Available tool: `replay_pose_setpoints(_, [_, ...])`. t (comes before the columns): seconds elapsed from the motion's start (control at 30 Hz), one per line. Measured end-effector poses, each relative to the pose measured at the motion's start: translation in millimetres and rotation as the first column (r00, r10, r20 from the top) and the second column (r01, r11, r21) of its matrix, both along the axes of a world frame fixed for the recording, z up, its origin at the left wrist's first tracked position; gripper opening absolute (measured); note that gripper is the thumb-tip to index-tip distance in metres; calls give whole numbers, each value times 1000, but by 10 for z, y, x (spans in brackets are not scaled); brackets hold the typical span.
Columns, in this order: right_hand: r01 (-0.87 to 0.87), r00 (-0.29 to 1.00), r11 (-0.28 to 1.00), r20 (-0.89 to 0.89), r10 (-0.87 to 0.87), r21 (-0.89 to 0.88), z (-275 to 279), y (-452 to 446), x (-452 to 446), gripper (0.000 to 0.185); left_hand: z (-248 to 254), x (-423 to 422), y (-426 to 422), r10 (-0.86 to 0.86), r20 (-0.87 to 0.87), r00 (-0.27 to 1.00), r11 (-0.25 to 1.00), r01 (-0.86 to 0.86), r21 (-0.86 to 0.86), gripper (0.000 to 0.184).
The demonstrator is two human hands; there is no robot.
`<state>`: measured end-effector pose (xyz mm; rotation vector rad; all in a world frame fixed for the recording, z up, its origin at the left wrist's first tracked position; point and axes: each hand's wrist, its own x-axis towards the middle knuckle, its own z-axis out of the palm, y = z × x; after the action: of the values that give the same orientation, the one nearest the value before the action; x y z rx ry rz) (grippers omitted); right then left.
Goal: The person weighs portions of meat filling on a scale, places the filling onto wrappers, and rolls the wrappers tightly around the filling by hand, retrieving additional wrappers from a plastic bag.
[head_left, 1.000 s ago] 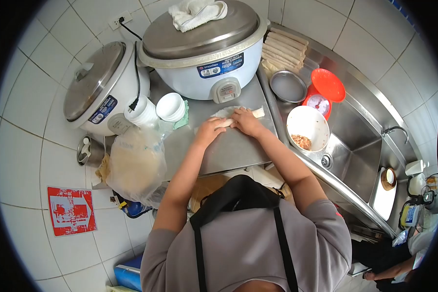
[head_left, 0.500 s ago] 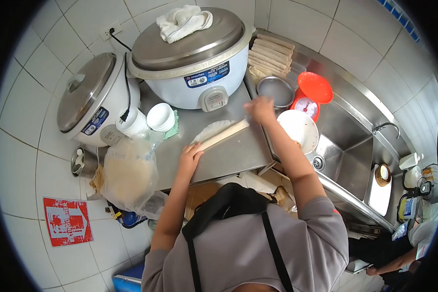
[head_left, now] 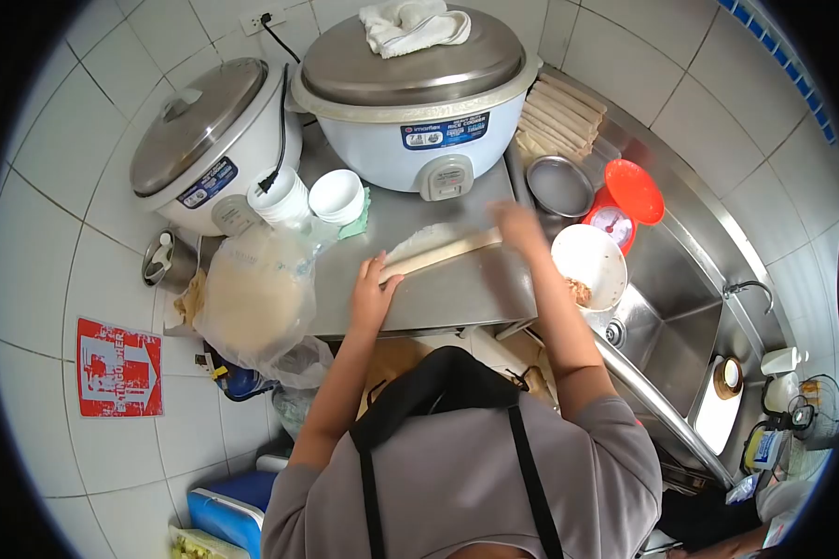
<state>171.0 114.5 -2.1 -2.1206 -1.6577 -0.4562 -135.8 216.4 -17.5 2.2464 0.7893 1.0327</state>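
A long, pale spring roll [head_left: 447, 253] lies slantwise on the steel counter, with a loose flap of its thin wrapper [head_left: 426, 238] spread along its far side. At its left end, my left hand [head_left: 375, 282] has its fingers and thumb closed round the roll. My right hand [head_left: 520, 228] is by the other end, smeared by motion, so its fingers cannot be made out. Just right of it stand a round grey metal pan [head_left: 560, 186] and a white bowl [head_left: 595, 244] with some reddish-brown filling [head_left: 578, 292].
Several finished rolls [head_left: 561, 116] are stacked at the back. Two rice cookers [head_left: 382, 140] stand behind the counter [head_left: 457, 303], near stacked white cups [head_left: 336, 197] and a bag of round wrappers [head_left: 252, 293]. On the right are a red scale [head_left: 615, 224] and a sink [head_left: 657, 326].
The camera view has shifted, so the counter's things appear further right. My left hand still holds the roll's left end. My right hand stays by the other end, in motion.
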Motion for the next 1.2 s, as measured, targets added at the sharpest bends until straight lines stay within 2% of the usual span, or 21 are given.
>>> replay_pose_setpoints(0.03, [-5, 994, 988, -110, -12, -154, 271, 70, -543, 36, -7, 4, 6, 2, 9, 1000, 1000, -2, -12, 53])
replay_pose_setpoints(0.07, [-86, 989, 953, -139, 47, -290, 83, 254, -760, 38, -19, 0, 15, 4, 17, 1000, 1000, -4, -23, 57])
replay_pose_setpoints(0.1, [-101, 962, 916, -272, -9, -389, 264, 269, -1105, 41, -35, -14, 24, 5, 24, 1000, 999, -5, -33, 60])
replay_pose_setpoints(0.13, [-70, 984, 945, -178, 13, -319, -174, 448, -1236, 41, -66, -15, 47, 9, 24, 1000, 999, -8, -37, 62])
replay_pose_setpoints(0.17, [-139, 987, 947, -116, 110, -289, -270, 540, -1444, 43, -110, -8, 73, 12, 24, 1000, 999, -11, -41, 65])
replay_pose_setpoints(0.2, [-262, 924, 895, -362, 124, -361, 355, 392, -1716, 47, -136, -4, 90, 15, 25, 1000, 999, -14, -46, 67])
replay_pose_setpoints(0.3, [-332, 917, 890, -327, 227, -312, 104, 486, -1749, 49, -99, -26, 66, 2, 49, 999, 997, 2, -82, 68])
replay_pose_setpoints(0.37, [-25, 996, 948, -91, -5, -318, -253, 524, -1465, 47, -73, -19, 58, -5, 55, 998, 995, 10, -99, 66])
replay_pose_setpoints(0.43, [320, 947, 904, 130, -295, -284, -187, 466, -1320, 44, -51, -16, 50, 3, 63, 998, 993, 5, -116, 66])
replay_pose_setpoints(0.53, [5, 985, 859, -143, -92, -513, 133, 490, -1670, 43, -70, 4, 102, 18, 101, 995, 992, -5, -127, 70])
replay_pose_setpoints(0.57, [-92, 977, 938, -212, 20, -335, 30, 509, -1822, 42, -181, 17, 150, 22, 129, 991, 992, -6, -124, 72])
replay_pose_setpoints(0.63, [-446, 870, 843, -368, 328, -301, -5, 612, -1954, 44, -236, 16, 156, 29, 154, 988, 989, -6, -147, 76])
replay_pose_setpoints(0.73, [-259, 948, 884, -280, 154, -389, 18, 546, -1799, 49, -213, 17, 144, 27, 155, 988, 988, -3, -154, 78])
replay_pose_setpoints(0.8, [-2, 990, 883, -128, -65, -469, -4, 384, -1493, 51, -155, 1, 106, 9, 155, 988, 996, 6, -94, 76])
replay_pose_setpoints(0.9, [269, 957, 844, 27, -290, -465, 108, 289, -1262, 52, -96, 1, 79, 9, 146, 989, 989, 12, -147, 72])
replay_pose_setpoints(0.93, [338, 935, 825, 60, -350, -452, 131, 249, -1252, 52, -58, 0, 48, 19, 76, 997, 1000, -17, -22, 67])
replay_pose_setpoints(1.0, [177, 975, 879, -40, -216, -443, 91, 270, -1323, 53, 52, 12, 6, 64, -55, 996, 971, -49, 235, 57])
replay_pose_setpoints(1.03, [94, 985, 898, -90, -146, -430, 63, 293, -1338, 54, 99, 47, -11, -13, -77, 997, 969, 32, 246, 48])
replay_pose_setpoints(1.07, [137, 987, 902, -19, -158, -409, -2, 279, -1250, 53, 137, 100, -43, -92, -101, 991, 960, 115, 255, 40])
replay_pose_setpoints(1.17, [341, 916, 843, -57, -398, -417, 100, 125, -909, 51, 121, 312, -174, -248, -97, 964, 942, 264, 206, 25])
replay_pose_setpoints(1.2, [319, 921, 865, -88, -379, -388, 198, 80, -921, 48, 104, 379, -197, -285, -80, 955, 938, 295, 181, 22])
